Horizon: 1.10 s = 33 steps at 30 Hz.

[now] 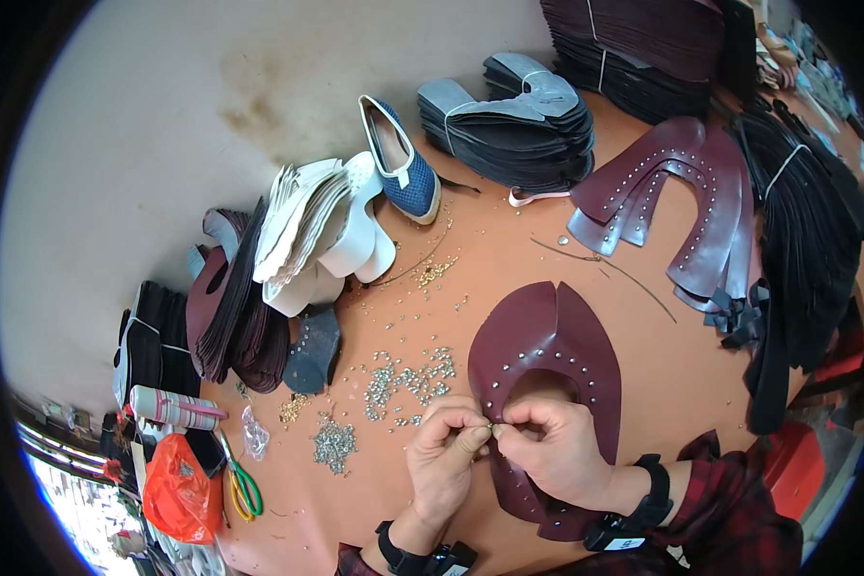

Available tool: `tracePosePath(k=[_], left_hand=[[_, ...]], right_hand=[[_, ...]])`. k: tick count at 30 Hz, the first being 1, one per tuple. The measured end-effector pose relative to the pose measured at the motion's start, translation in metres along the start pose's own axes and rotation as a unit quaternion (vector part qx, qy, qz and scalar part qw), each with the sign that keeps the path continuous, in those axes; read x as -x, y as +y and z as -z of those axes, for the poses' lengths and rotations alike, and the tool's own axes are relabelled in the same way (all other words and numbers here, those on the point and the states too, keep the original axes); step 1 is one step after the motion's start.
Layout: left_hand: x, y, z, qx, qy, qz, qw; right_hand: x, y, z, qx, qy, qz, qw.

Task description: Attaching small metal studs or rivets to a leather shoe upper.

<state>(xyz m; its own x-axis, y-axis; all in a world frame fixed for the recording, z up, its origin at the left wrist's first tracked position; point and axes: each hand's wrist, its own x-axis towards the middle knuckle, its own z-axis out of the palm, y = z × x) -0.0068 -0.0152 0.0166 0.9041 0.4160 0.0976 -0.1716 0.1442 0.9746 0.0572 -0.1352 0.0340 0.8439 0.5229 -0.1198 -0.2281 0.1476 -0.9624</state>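
Observation:
My left hand (pixel 444 453) and my right hand (pixel 559 447) meet fingertip to fingertip, both closed in a pinch. Between them is a tiny metal stud (pixel 491 426), mostly covered by the fingers. Whether it passes through the leather I cannot tell. Under the hands lies a curved maroon leather shoe upper (pixel 586 336), with a row of silver studs round its inner curve. Left of my left hand, loose silver studs (pixel 379 386) are scattered, with a heap of small metal pieces (pixel 334 445) nearer me.
Behind stand a blue shoe (pixel 415 182), white cut pieces (pixel 302 230) and a tied black stack (pixel 518 134). Studded maroon uppers (pixel 686 163) lie at the far right beside black strips (pixel 806 221). Green-and-yellow-handled scissors (pixel 242 488) and a red plastic bag (pixel 178 490) are at the left.

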Motion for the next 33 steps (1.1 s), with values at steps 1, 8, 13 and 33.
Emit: tracePosePath(k=[1,8,13,33], left_hand=[[0.0002,-0.0001,0.0,0.003,0.003,-0.001,1.0],[0.0004,0.0023,0.0025,-0.017,0.004,-0.008,1.0],[-0.003,0.0046,0.0039,-0.142,-0.011,-0.079,0.987],[-0.0039,-0.004,0.0027,-0.002,-0.008,0.012,1.0]], right_hand=[[0.0002,0.0,0.0,0.008,-0.001,0.005,1.0],[0.0003,0.002,-0.0007,0.01,-0.007,0.005,1.0],[-0.001,0.0069,0.0002,0.051,-0.006,0.018,0.999],[0.0001,0.0087,-0.002,0.084,0.019,0.05,0.995]])
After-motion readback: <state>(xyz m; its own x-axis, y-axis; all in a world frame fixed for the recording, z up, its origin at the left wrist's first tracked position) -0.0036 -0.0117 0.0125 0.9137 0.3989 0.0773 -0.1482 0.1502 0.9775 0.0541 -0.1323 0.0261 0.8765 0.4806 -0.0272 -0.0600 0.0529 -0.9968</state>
